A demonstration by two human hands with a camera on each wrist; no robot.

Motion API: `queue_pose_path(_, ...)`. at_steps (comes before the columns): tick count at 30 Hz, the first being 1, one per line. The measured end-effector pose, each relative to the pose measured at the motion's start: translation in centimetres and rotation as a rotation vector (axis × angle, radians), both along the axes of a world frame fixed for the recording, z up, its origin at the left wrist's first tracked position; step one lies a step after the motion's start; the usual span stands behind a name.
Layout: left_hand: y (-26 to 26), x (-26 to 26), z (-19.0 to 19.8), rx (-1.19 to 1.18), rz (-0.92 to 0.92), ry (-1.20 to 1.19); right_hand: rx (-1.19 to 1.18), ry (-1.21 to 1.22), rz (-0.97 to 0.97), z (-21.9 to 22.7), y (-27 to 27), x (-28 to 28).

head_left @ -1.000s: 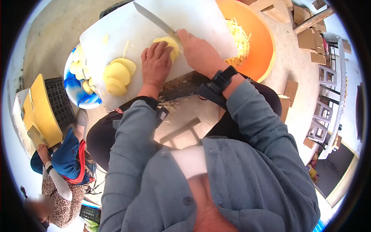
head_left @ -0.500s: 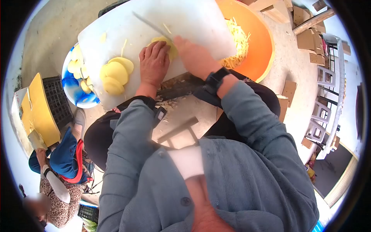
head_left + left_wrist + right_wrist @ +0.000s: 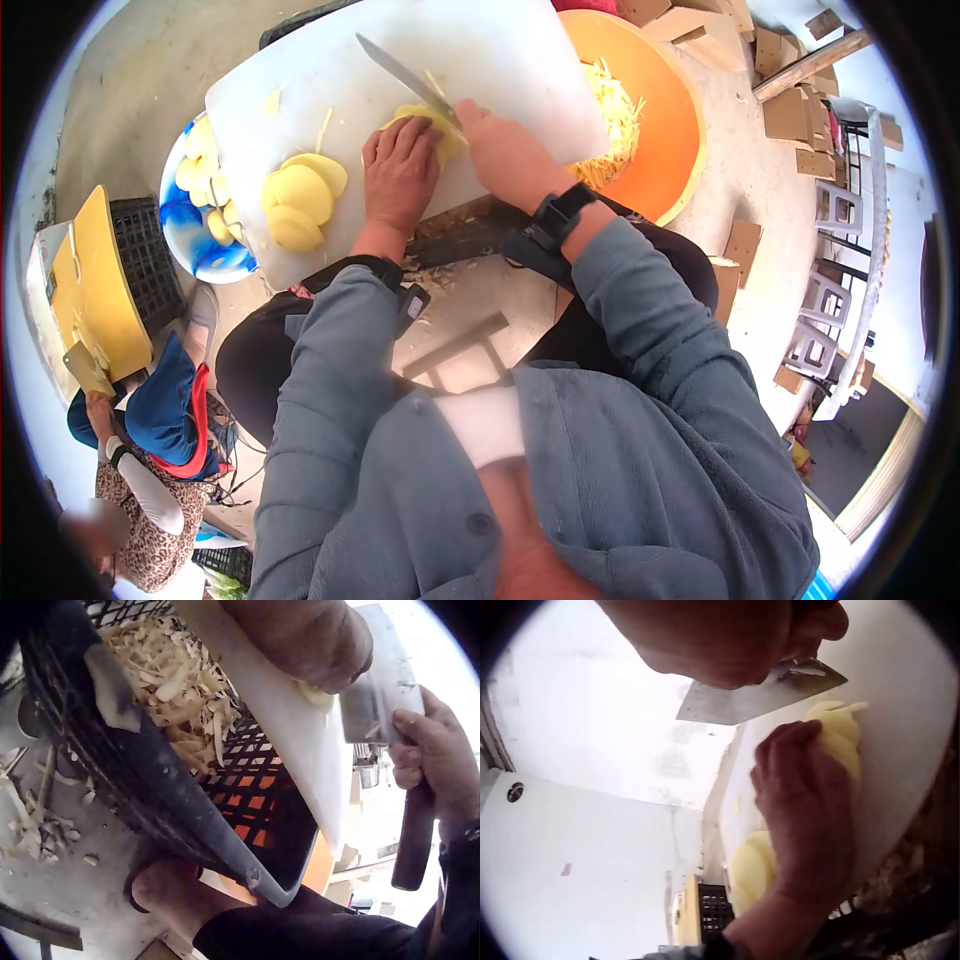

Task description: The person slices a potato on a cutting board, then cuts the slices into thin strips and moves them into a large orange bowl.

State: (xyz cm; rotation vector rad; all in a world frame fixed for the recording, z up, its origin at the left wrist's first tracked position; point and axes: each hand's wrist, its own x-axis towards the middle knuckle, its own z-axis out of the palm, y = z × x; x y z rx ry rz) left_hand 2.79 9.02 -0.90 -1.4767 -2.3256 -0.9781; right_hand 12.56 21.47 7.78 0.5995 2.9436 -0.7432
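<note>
On the white cutting board [image 3: 300, 105], my left hand [image 3: 400, 180] holds down a stack of yellow potato slices [image 3: 840, 742], its bent fingertips over the top. A broad-bladed cleaver [image 3: 400, 72] is in my right hand [image 3: 515, 155], which grips it by the handle. Its blade stands right beside the stack, close to the left fingertips. In the left wrist view the dark cleaver handle [image 3: 416, 832] sticks out below the right fist. More potato slices [image 3: 305, 195] lie fanned out on the board, left of my left hand.
Cut potato shreds [image 3: 612, 130] lie in an orange basin [image 3: 672, 130] at the board's right. A blue-and-white basin [image 3: 205, 245] with slices sits left. Below the board, a black crate [image 3: 251, 776] contains peelings [image 3: 184, 690]. Another person [image 3: 150, 510] holds a blade at a yellow board [image 3: 110, 290].
The cleaver and right hand, blurred half a second ago, now show sharply beside the stack. A thin strip has appeared beyond the blade. My left hand keeps its place on the slices.
</note>
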Motion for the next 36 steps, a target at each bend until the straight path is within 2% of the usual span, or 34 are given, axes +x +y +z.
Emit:
queue_pose_path(1,0.0,-0.1,0.1,-0.003,0.002,-0.003,-0.003,-0.003,0.002,0.5,-0.1,-0.2)
queue_pose_path(3,-0.3,0.2,0.3,-0.004,-0.008,-0.019,0.053,0.155,-0.002,1.4,-0.6,0.0)
queue_pose_path(5,-0.3,0.2,0.2,0.007,-0.003,-0.012,0.066,0.101,0.033,-1.3,-0.5,0.9)
queue_pose_path(8,-0.2,0.1,0.2,0.024,0.003,-0.015,0.046,0.041,0.049,-1.1,0.0,0.7)
queue_pose_path(10,0.1,-0.1,0.4,0.025,0.001,-0.029,0.009,0.031,0.027,0.7,0.1,-0.1)
queue_pose_path(12,-0.3,0.3,0.5,0.031,-0.017,-0.057,0.019,0.184,-0.007,2.2,-0.8,-0.1)
queue_pose_path(14,-0.3,0.4,-0.3,0.020,-0.009,-0.052,0.049,0.155,0.042,-1.2,-0.5,0.8)
queue_pose_path(17,0.0,-0.3,-0.1,0.023,0.002,-0.026,0.062,0.089,0.077,-1.8,0.0,0.2)
queue_pose_path(21,-0.3,0.1,-0.1,0.034,-0.017,-0.039,0.026,0.011,-0.012,1.3,-0.6,-0.1)
queue_pose_path(26,-0.2,-0.2,-0.1,0.020,-0.031,-0.029,0.053,0.059,0.039,-1.2,-0.6,0.5)
queue_pose_path(30,-0.3,0.0,0.1,0.042,-0.034,-0.027,0.018,0.056,-0.003,1.0,-0.5,0.0)
queue_pose_path(34,-0.2,0.1,-0.2,0.068,-0.038,-0.064,0.047,0.137,0.022,0.7,-1.1,0.2)
queue_pose_path(36,0.0,-0.1,-0.1,0.083,-0.029,-0.067,0.087,0.014,0.069,-0.7,-1.1,0.3)
